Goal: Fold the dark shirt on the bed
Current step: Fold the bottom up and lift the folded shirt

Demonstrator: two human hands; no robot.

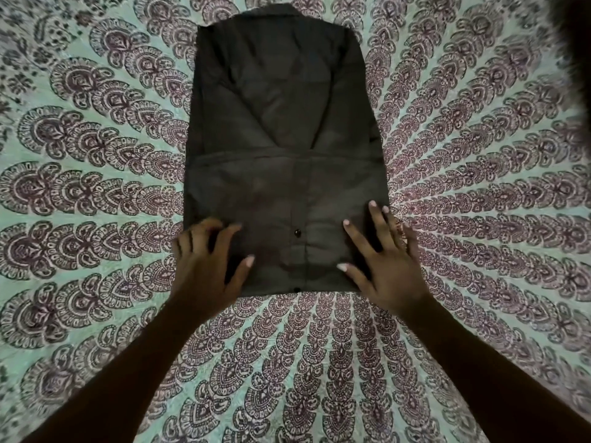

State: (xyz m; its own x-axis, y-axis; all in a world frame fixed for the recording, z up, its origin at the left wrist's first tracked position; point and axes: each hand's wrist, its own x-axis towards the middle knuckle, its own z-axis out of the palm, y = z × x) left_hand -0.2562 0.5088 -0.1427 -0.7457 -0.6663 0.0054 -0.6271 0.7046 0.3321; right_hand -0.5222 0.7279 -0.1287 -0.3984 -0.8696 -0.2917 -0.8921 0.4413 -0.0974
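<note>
The dark shirt (284, 129) lies flat in the middle of the bed, collar at the far end. Both sides and the sleeves are folded in, so it forms a long narrow rectangle. Its near part shows a button strip with two dark buttons (297, 232). My left hand (208, 266) rests on the shirt's near left corner, fingers bent and spread, thumb on the cloth. My right hand (383, 263) lies flat on the near right corner with fingers apart. Neither hand has cloth lifted or pinched.
A mint-green bedspread (96, 193) with a dark purple fan pattern covers the whole bed around the shirt. A dark blurred shape (575, 59) fills the top right corner of the view.
</note>
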